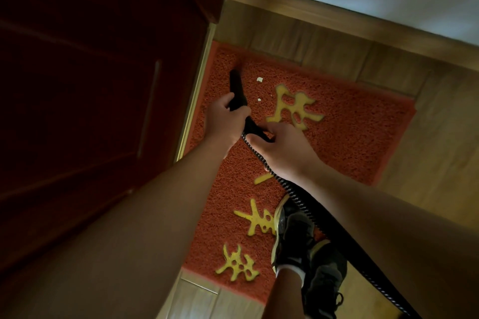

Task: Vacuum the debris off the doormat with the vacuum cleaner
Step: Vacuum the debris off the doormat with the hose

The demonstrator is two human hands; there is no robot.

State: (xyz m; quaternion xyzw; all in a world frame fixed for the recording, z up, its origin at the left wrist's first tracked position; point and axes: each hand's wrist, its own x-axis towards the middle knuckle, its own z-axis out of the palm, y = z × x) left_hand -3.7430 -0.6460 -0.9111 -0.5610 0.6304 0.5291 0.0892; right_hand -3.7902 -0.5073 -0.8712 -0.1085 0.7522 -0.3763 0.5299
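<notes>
A red doormat with yellow characters lies on the wooden floor beside a door. Two small white scraps of debris lie on its far part, to the right of the black vacuum nozzle. The nozzle's tip rests on the mat near the door sill. My left hand grips the nozzle's body. My right hand holds the nozzle's rear end where the black ribbed hose joins it. The hose runs back under my right forearm toward the lower right.
A dark red door stands on the left with a metal sill along the mat's edge. My black shoe stands on the mat's near part. A wooden skirting board and white wall close the far side.
</notes>
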